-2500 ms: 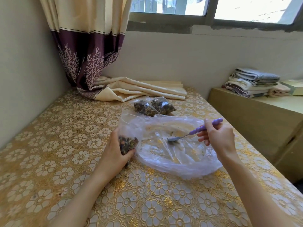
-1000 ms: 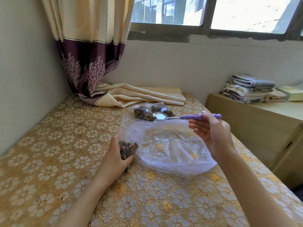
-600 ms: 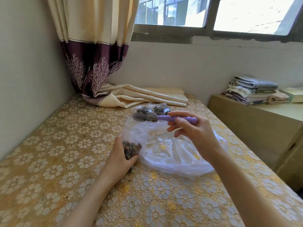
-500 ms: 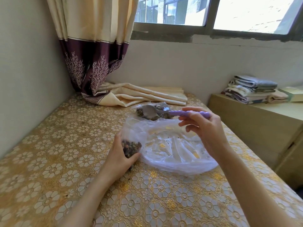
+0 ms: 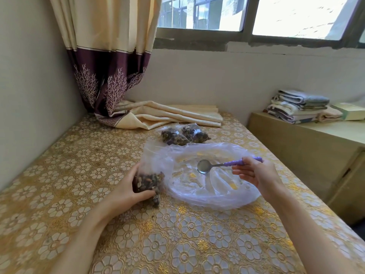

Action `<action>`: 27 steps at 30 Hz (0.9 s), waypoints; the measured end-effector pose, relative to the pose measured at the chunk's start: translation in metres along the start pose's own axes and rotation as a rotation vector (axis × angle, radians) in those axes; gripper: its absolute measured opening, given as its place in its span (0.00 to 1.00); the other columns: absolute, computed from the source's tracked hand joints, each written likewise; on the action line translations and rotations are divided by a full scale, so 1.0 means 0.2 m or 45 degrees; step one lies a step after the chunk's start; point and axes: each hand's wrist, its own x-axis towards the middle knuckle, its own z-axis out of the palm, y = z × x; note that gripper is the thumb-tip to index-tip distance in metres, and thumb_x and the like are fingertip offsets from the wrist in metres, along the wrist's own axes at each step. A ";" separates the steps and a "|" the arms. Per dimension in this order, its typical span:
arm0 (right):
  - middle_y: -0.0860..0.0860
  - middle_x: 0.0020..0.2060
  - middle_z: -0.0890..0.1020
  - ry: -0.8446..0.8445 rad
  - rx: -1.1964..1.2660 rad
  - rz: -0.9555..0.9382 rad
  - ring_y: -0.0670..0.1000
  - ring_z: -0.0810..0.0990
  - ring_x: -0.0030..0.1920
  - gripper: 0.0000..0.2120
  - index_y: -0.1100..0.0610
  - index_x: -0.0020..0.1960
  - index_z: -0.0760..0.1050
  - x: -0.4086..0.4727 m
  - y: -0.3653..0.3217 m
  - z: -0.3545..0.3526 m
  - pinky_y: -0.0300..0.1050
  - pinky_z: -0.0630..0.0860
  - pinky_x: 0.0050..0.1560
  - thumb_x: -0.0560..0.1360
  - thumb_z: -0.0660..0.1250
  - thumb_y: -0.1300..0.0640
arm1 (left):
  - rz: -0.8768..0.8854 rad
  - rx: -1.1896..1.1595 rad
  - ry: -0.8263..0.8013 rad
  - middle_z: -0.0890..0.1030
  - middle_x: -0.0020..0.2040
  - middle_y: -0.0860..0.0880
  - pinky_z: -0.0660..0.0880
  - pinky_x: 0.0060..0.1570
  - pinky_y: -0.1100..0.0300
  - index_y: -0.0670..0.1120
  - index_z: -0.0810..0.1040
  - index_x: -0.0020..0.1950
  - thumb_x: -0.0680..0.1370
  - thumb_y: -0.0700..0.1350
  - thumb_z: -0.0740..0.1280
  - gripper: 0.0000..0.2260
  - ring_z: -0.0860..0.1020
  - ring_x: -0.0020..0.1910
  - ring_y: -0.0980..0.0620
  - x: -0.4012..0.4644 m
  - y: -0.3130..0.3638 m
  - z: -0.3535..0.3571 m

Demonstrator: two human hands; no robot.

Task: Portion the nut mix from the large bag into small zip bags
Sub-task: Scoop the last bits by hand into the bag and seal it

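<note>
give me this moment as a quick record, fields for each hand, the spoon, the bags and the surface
left hand: grips a small zip bag part filled with nut mix, standing on the table
right hand: holds the spoon by its purple handle
spoon: bowl empty, over the large bag
large bag: clear, lying open and flat, almost empty
filled bags: two, beyond the large bag
table: gold floral cover

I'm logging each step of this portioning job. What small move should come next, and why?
Probably set the spoon down and seal the small zip bag. The spoon bowl looks empty, the large bag shows only crumbs, and the bag that the left hand grips is already well filled. The right hand holds the purple handle; two filled bags lie behind.
</note>
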 end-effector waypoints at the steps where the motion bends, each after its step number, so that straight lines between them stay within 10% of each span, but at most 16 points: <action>1: 0.58 0.31 0.84 0.025 -0.036 -0.016 0.49 0.83 0.30 0.13 0.63 0.37 0.80 0.01 0.01 -0.01 0.35 0.77 0.28 0.77 0.62 0.62 | 0.000 -0.002 0.029 0.70 0.67 0.51 0.68 0.63 0.55 0.58 0.56 0.72 0.61 0.56 0.74 0.44 0.72 0.60 0.55 0.00 0.00 0.00; 15: 0.53 0.43 0.82 0.302 -1.472 -0.433 0.56 0.77 0.51 0.11 0.57 0.44 0.81 0.02 0.09 0.04 0.49 0.67 0.53 0.76 0.64 0.51 | 0.148 -0.173 0.292 0.81 0.46 0.53 0.75 0.36 0.70 0.59 0.76 0.50 0.59 0.53 0.74 0.21 0.80 0.43 0.57 -0.02 0.09 0.06; 19: 0.50 0.39 0.83 0.009 -0.922 -0.753 0.42 0.80 0.39 0.13 0.58 0.45 0.81 -0.13 0.01 0.26 0.40 0.76 0.46 0.76 0.64 0.49 | 0.185 -0.245 0.230 0.78 0.49 0.55 0.77 0.34 0.68 0.64 0.73 0.49 0.58 0.53 0.75 0.22 0.81 0.42 0.57 -0.02 0.13 0.10; 24: 0.45 0.46 0.81 -0.581 -0.471 -0.524 0.41 0.80 0.46 0.28 0.57 0.58 0.77 -0.26 -0.06 0.50 0.35 0.78 0.43 0.67 0.65 0.39 | 0.278 -0.117 0.232 0.76 0.53 0.52 0.77 0.39 0.69 0.69 0.67 0.52 0.58 0.54 0.76 0.28 0.79 0.47 0.57 -0.04 0.16 0.16; 27: 0.49 0.42 0.83 -0.546 -0.353 -0.565 0.44 0.81 0.40 0.12 0.59 0.53 0.79 -0.26 -0.06 0.57 0.35 0.77 0.36 0.73 0.69 0.54 | 0.301 -0.018 0.203 0.73 0.57 0.50 0.77 0.51 0.58 0.62 0.63 0.59 0.61 0.51 0.79 0.34 0.77 0.53 0.53 -0.04 0.17 0.19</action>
